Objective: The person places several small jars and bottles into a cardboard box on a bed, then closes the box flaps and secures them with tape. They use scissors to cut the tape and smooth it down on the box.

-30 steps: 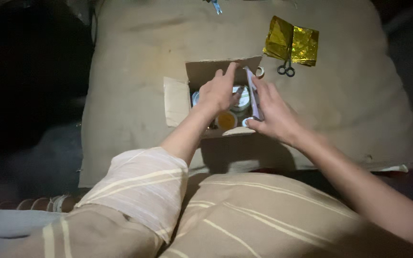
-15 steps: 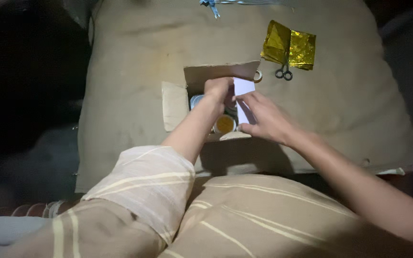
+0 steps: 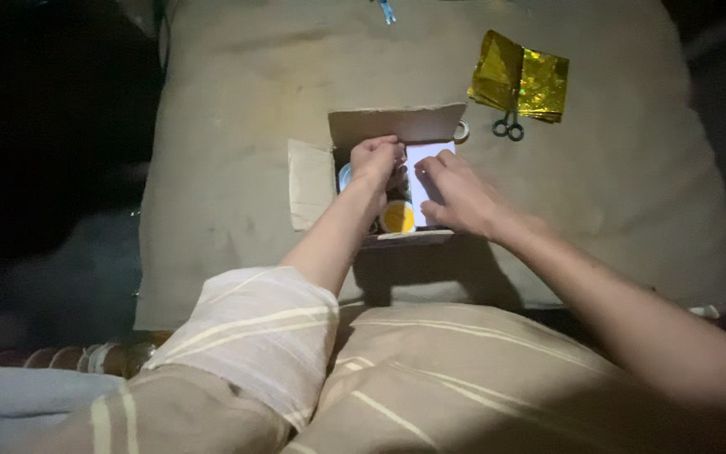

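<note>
Over the open cardboard box [image 3: 397, 126], both hands, left hand [image 3: 374, 160] and right hand [image 3: 455, 195], pinch a white card [image 3: 424, 160]

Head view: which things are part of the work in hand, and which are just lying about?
In hand:
- cardboard box, open
- white card, under both hands
- round containers in the box
- left hand
- right hand

Lying about:
- gold foil sheets
- scissors
- tape roll
- tan cloth

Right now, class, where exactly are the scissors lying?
In the head view, the scissors lie on the tan cloth at upper right, just below the gold foil and right of the open cardboard box.
</note>
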